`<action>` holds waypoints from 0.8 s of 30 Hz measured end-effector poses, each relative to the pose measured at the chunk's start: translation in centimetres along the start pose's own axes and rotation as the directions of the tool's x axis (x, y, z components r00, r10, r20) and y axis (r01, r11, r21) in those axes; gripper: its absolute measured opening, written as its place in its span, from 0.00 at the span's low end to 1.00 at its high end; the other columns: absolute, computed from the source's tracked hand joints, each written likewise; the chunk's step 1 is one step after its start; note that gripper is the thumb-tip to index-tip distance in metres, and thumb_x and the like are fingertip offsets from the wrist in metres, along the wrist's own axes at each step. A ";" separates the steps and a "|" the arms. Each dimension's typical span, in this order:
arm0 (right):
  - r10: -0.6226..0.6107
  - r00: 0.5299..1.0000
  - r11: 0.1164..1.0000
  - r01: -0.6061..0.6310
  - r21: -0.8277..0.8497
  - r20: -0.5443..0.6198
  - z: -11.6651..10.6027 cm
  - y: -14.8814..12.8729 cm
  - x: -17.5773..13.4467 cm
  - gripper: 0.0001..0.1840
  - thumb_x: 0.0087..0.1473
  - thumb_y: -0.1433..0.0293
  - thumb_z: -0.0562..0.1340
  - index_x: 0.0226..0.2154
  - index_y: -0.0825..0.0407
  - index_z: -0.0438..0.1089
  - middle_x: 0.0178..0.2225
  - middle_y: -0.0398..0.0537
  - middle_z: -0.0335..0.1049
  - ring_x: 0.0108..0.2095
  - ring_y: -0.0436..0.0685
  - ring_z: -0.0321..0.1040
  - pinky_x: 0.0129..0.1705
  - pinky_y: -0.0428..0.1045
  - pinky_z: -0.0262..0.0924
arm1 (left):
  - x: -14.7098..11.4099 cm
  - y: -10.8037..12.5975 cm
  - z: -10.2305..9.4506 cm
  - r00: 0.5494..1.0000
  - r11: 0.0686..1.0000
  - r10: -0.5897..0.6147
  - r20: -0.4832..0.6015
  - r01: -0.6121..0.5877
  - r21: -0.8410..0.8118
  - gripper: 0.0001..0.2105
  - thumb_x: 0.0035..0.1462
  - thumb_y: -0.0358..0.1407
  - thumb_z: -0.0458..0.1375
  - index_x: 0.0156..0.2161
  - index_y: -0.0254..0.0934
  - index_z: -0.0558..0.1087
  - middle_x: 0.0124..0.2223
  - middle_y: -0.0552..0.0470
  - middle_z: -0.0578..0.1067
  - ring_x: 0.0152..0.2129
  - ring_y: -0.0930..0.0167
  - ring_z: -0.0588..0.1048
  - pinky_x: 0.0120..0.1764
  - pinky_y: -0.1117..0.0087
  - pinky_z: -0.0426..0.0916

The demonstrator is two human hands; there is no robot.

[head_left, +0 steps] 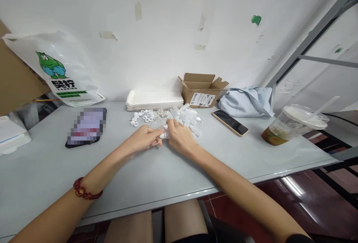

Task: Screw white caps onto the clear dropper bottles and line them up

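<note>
My left hand [145, 138] is closed in a pinch on a small white cap [162, 135], with a thin pale strand hanging below the fingertips. Beside it, my right hand [180, 135] bends over the pile, its fingers curled together close to the cap; what they grip is mostly hidden. Just beyond both hands lie loose white caps [136, 118], a tangle of thin pale strands [161, 114] and a heap of clear plastic tubes [187, 116]. The two hands almost touch each other above the table.
On the grey table [125, 183] are white stacked trays [155, 99], an opened cardboard box [200, 95], a phone [231, 122], a blue cloth bag [246, 102] and a drink cup [291, 125]. At left are a blurred-out phone [88, 125] and a plastic bag [75, 82].
</note>
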State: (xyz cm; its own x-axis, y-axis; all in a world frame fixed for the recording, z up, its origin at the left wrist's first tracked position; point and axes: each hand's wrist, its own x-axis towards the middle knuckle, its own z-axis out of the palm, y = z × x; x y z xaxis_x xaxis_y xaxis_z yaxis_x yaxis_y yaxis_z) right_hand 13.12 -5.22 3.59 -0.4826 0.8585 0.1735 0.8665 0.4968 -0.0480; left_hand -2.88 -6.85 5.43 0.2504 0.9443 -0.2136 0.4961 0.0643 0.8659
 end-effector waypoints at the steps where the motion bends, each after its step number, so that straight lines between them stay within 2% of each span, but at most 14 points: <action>1: 0.000 1.000 1.000 0.000 -0.007 -0.002 0.1 0.0 0.0 0.18 0.50 0.79 0.51 0.46 0.57 0.58 0.43 0.57 0.67 0.40 0.62 0.67 0.30 0.50 0.60 | 0.1 -0.1 0.0 1.000 1.000 -0.005 -0.031 0.005 0.020 0.26 0.54 0.53 0.49 0.15 0.35 0.64 0.17 0.55 0.63 0.15 0.76 0.58 0.21 0.73 0.52; 4: 0.009 1.000 1.000 -0.009 -0.008 -0.022 0.1 0.1 0.1 0.18 0.50 0.79 0.51 0.46 0.57 0.58 0.43 0.57 0.67 0.39 0.62 0.67 0.29 0.50 0.60 | 0.2 -0.2 -0.3 0.996 0.995 0.036 -0.079 -0.028 0.099 0.27 0.54 0.54 0.49 0.14 0.36 0.60 0.17 0.55 0.62 0.15 0.76 0.57 0.22 0.73 0.51; 7: 0.016 0.999 1.000 -0.017 -0.003 -0.033 0.0 0.2 0.1 0.18 0.50 0.78 0.51 0.46 0.56 0.58 0.44 0.57 0.67 0.40 0.62 0.67 0.29 0.50 0.60 | -0.1 0.0 -0.3 0.996 0.991 0.087 -0.026 -0.084 0.101 0.23 0.52 0.53 0.53 0.19 0.36 0.63 0.17 0.59 0.57 0.15 0.77 0.54 0.21 0.74 0.48; 9: 0.015 1.000 1.000 -0.015 0.006 -0.026 -0.1 0.2 0.1 0.18 0.51 0.77 0.51 0.46 0.57 0.58 0.45 0.58 0.67 0.41 0.62 0.67 0.29 0.51 0.60 | -0.2 0.1 -0.1 0.996 0.995 0.094 0.008 -0.094 0.040 0.20 0.51 0.51 0.55 0.21 0.35 0.65 0.17 0.60 0.57 0.16 0.78 0.54 0.21 0.75 0.47; 11: 0.017 1.000 1.000 -0.017 0.019 -0.019 -0.1 0.1 0.1 0.18 0.50 0.78 0.51 0.46 0.57 0.58 0.44 0.57 0.67 0.40 0.62 0.67 0.29 0.51 0.59 | -0.2 0.2 0.0 1.000 0.999 0.023 0.003 -0.023 -0.049 0.20 0.53 0.50 0.54 0.21 0.34 0.67 0.18 0.59 0.57 0.15 0.78 0.53 0.20 0.75 0.47; 14: 0.018 1.000 0.999 -0.018 0.031 -0.023 -0.2 0.1 0.1 0.19 0.50 0.79 0.51 0.46 0.56 0.57 0.42 0.56 0.68 0.39 0.61 0.68 0.29 0.50 0.59 | 0.0 0.4 -0.1 0.988 0.975 -0.150 -0.039 0.141 -0.173 0.20 0.54 0.48 0.53 0.20 0.33 0.67 0.18 0.59 0.56 0.13 0.80 0.51 0.19 0.75 0.44; 16: 0.018 0.999 0.999 -0.017 0.032 -0.028 -0.3 0.1 0.0 0.18 0.50 0.79 0.51 0.46 0.56 0.57 0.43 0.57 0.68 0.39 0.61 0.68 0.29 0.50 0.58 | 0.0 0.5 -0.4 0.980 0.957 -0.196 -0.040 0.182 -0.225 0.20 0.54 0.48 0.54 0.22 0.33 0.68 0.18 0.59 0.57 0.12 0.81 0.49 0.19 0.74 0.41; 18: 0.018 0.999 0.999 -0.017 0.035 -0.033 -0.4 0.1 -0.1 0.18 0.50 0.78 0.51 0.46 0.56 0.57 0.44 0.57 0.68 0.38 0.61 0.68 0.29 0.49 0.58 | -0.2 0.6 -0.5 0.987 0.957 -0.161 0.003 0.157 -0.245 0.21 0.53 0.51 0.54 0.23 0.34 0.67 0.19 0.59 0.58 0.12 0.82 0.48 0.18 0.75 0.40; 21: 0.007 1.000 0.999 -0.005 0.052 -0.031 -0.5 0.0 -0.3 0.19 0.49 0.78 0.53 0.46 0.56 0.57 0.44 0.57 0.68 0.38 0.61 0.68 0.29 0.49 0.57 | -0.5 0.8 -0.3 0.996 0.966 -0.056 0.076 0.073 -0.246 0.23 0.53 0.51 0.56 0.19 0.34 0.61 0.20 0.59 0.58 0.12 0.83 0.49 0.18 0.76 0.40; 24: 0.005 1.000 0.999 -0.004 0.053 -0.030 -0.5 -0.1 -0.3 0.19 0.49 0.78 0.53 0.46 0.56 0.57 0.44 0.57 0.68 0.39 0.61 0.68 0.29 0.49 0.58 | -0.5 0.9 -0.4 0.994 0.958 -0.088 0.057 0.100 -0.269 0.20 0.52 0.45 0.58 0.19 0.33 0.62 0.18 0.59 0.56 0.12 0.83 0.49 0.17 0.77 0.41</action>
State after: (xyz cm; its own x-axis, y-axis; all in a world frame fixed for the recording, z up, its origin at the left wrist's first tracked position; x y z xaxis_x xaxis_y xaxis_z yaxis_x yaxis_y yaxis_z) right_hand 13.28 -5.61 4.04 -0.4737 0.8569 0.2031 0.8604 0.4995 -0.1008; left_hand -2.84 -7.11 6.53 0.2528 0.9149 -0.3147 0.2769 0.2432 0.9296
